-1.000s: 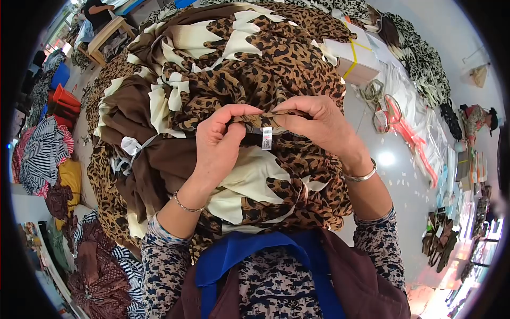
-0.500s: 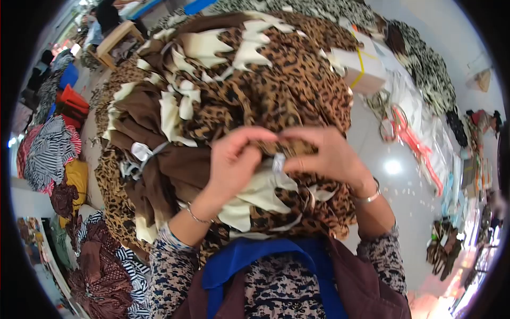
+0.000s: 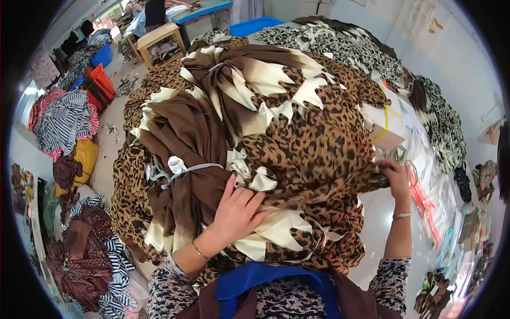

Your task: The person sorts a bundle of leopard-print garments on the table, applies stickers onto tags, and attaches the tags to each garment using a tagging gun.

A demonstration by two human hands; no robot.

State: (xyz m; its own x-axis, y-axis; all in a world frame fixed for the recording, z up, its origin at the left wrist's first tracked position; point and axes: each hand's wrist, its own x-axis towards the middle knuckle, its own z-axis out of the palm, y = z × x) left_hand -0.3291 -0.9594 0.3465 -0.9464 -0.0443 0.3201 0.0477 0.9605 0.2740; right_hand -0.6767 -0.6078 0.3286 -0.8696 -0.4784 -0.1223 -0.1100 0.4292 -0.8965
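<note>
A large heap of leopard-print fabric [image 3: 324, 143] with brown and cream parts fills the middle of the head view. My left hand [image 3: 237, 211] lies on it with fingers spread, touching cream patches by a brown bundle [image 3: 186, 127]. A pale fabric tie [image 3: 204, 167] binds that bundle. Out at the heap's right edge, my right hand [image 3: 394, 178] has its fingers closed on a leopard-print fabric piece, stretched sideways across the heap. What lies inside the right fingers is partly hidden.
A white box [image 3: 387, 127] with yellow strapping stands right of the heap, with red-handled scissors [image 3: 419, 196] nearby on clear plastic. Black-and-white fabric [image 3: 329, 45] is piled behind. At the left are striped garments [image 3: 66, 122], a wooden stool [image 3: 159, 42] and people farther back.
My hands were together near the middle, around a small white tag. The right hand has moved far right, drawing the fabric out; the left has opened onto the heap. The view has tilted up.
</note>
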